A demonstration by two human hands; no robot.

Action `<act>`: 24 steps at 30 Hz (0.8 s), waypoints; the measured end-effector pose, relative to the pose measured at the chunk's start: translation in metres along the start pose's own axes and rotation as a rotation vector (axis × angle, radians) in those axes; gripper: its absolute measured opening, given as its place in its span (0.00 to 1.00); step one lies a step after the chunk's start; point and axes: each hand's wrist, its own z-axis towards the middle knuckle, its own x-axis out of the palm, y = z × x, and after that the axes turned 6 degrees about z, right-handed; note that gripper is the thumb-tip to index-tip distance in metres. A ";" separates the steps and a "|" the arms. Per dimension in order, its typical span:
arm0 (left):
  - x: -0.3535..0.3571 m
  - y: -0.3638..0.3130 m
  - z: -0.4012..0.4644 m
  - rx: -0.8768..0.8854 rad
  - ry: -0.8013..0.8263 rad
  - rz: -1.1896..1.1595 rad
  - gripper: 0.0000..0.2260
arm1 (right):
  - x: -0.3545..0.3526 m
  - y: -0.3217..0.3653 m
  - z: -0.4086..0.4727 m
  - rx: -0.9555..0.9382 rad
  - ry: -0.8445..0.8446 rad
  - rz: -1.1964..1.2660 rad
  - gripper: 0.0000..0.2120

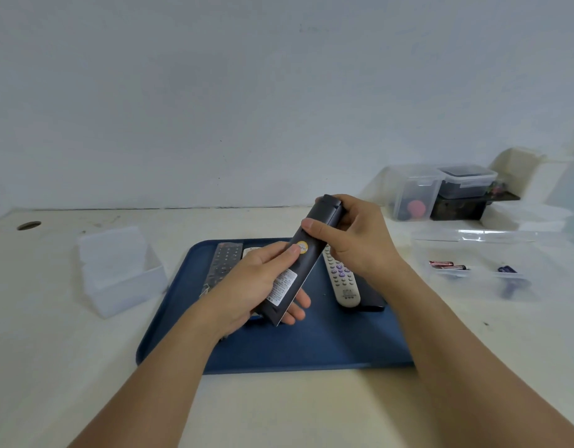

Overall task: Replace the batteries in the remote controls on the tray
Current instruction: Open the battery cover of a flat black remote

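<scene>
Both hands grip a black remote above the blue tray: left hand curled round its lower end, right hand round its top. At three o'clock, a clear box holds batteries; at nine, another clear box.

Two bare forearms came up from the bottom edge, and no sleeve, cuff, watch, bracelet or glove showed on either. The left hand carried no ring on any finger in view, and its thumbnail was short, plain and unpainted. The right hand was likewise without rings, its thumbnail cut short and left unpainted. Both wrists were uncovered. Nothing else of the person, no shoulder, chest or clothing, showed.
</scene>
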 end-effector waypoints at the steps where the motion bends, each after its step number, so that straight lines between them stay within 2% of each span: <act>1: -0.001 0.000 0.000 0.004 -0.009 -0.001 0.13 | 0.000 0.001 0.000 0.004 0.005 0.011 0.11; 4: -0.002 -0.001 0.001 -0.008 -0.010 -0.005 0.14 | -0.004 -0.002 -0.001 0.047 0.064 0.039 0.14; 7: 0.000 0.001 0.003 -0.025 0.013 -0.075 0.14 | -0.002 -0.003 -0.001 0.062 0.076 0.122 0.08; 10: 0.002 0.004 0.008 0.006 -0.097 -0.106 0.15 | -0.007 0.009 0.000 0.101 -0.016 0.236 0.04; 12: -0.001 0.004 0.010 0.010 -0.202 -0.140 0.17 | -0.021 0.022 0.000 0.166 0.025 0.244 0.02; 15: -0.006 0.002 0.009 -0.034 -0.280 -0.192 0.19 | -0.044 0.034 -0.006 0.353 0.362 0.042 0.03; 18: -0.002 0.001 0.007 -0.044 -0.255 -0.191 0.21 | -0.047 0.032 -0.012 0.576 0.658 -0.289 0.07; 20: 0.002 0.002 0.006 -0.039 -0.231 -0.162 0.22 | -0.042 0.030 -0.013 0.629 0.721 -0.515 0.08; 24: 0.006 0.003 0.007 -0.029 -0.178 -0.135 0.23 | -0.043 0.031 -0.012 0.658 0.711 -0.688 0.11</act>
